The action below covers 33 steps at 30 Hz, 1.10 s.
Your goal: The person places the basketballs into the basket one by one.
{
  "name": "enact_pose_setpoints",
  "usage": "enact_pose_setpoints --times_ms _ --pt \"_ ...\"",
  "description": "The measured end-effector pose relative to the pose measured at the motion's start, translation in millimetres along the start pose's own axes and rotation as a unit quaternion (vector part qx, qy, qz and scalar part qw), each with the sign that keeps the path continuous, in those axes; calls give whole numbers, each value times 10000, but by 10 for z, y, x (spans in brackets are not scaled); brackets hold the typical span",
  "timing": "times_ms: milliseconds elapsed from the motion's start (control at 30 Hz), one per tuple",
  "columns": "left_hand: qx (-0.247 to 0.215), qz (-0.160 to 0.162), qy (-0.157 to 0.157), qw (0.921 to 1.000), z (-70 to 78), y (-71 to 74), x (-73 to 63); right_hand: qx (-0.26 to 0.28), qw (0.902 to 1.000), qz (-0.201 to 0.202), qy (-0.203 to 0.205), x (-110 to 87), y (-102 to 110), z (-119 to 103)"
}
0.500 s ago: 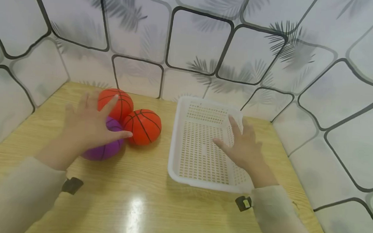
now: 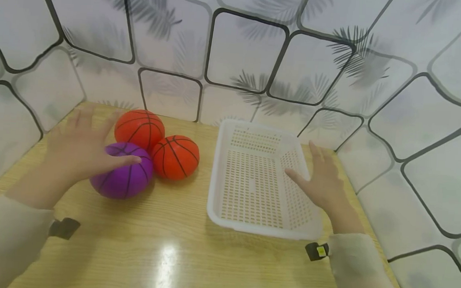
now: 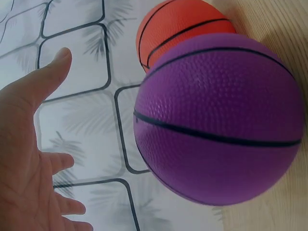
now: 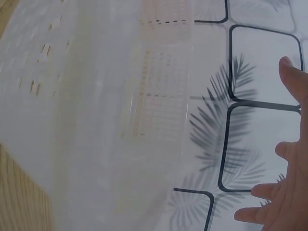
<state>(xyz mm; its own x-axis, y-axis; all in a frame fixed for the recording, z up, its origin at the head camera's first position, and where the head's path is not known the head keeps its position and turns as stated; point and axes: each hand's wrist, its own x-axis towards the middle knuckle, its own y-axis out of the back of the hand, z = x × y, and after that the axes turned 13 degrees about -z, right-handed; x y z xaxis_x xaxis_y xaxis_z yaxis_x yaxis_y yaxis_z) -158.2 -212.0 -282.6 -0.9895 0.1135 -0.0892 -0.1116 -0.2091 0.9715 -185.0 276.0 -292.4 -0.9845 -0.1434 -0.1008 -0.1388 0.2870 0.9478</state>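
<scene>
My left hand [image 2: 81, 148] is spread, with nothing in its grasp, and overlaps the left side of a purple ball [image 2: 123, 177] in the head view. The left wrist view shows a gap between that hand and the purple ball [image 3: 221, 120]. Two orange-red basketball-style balls sit close behind it, one at the back [image 2: 140, 127] and one to the right [image 2: 176, 157]. On the right, my right hand [image 2: 325, 180] holds nothing, fingers extended, beside the right rim of a white perforated plastic basket [image 2: 216, 183]. In the right wrist view the basket wall [image 4: 101, 120] stands apart from the fingers.
All of this rests on a light wooden table [image 2: 161, 232]. Patterned wall panels [image 2: 244, 52] stand behind the table and along its left and right sides. A dark strapped device [image 2: 317, 251] shows at the right wrist.
Both hands have moved outward: the left one leftward, uncovering more of the purple and orange-red balls, the right one rightward from over the basket to its right rim. Balls and basket stay put.
</scene>
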Motion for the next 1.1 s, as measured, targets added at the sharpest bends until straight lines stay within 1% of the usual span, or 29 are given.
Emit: enact_pose_setpoints --times_ms 133,233,433,533,600,700,800,867,933,1100 --pt "69 -52 61 9999 -83 2 -29 211 9987 280 373 16 4 125" --pt "-2 -82 86 9999 -147 -11 -39 403 9969 397 550 20 10 193" --pt "-254 -189 107 9994 -253 -41 -54 812 9954 280 423 0 16 302" --pt "-331 -210 91 9992 -314 -81 -44 951 9948 179 314 -13 7 351" --pt "-371 -231 32 9990 -361 -122 -30 1035 9943 96 247 -20 -1 382" --pt "-479 -401 -88 9980 -423 -186 -10 1304 9913 -129 77 -27 -21 427" --pt "-714 -656 -174 9951 -468 -246 3 1704 9843 -438 -158 -30 -51 476" --pt "-849 -715 -224 9936 -488 -281 15 1991 9778 -590 -277 -28 -70 509" --pt "-972 -719 -299 9922 -511 -318 28 2313 9696 -724 -341 -24 -87 543" --pt "-1378 -516 -647 9870 -573 -414 77 3009 9485 -921 -361 1 -131 621"
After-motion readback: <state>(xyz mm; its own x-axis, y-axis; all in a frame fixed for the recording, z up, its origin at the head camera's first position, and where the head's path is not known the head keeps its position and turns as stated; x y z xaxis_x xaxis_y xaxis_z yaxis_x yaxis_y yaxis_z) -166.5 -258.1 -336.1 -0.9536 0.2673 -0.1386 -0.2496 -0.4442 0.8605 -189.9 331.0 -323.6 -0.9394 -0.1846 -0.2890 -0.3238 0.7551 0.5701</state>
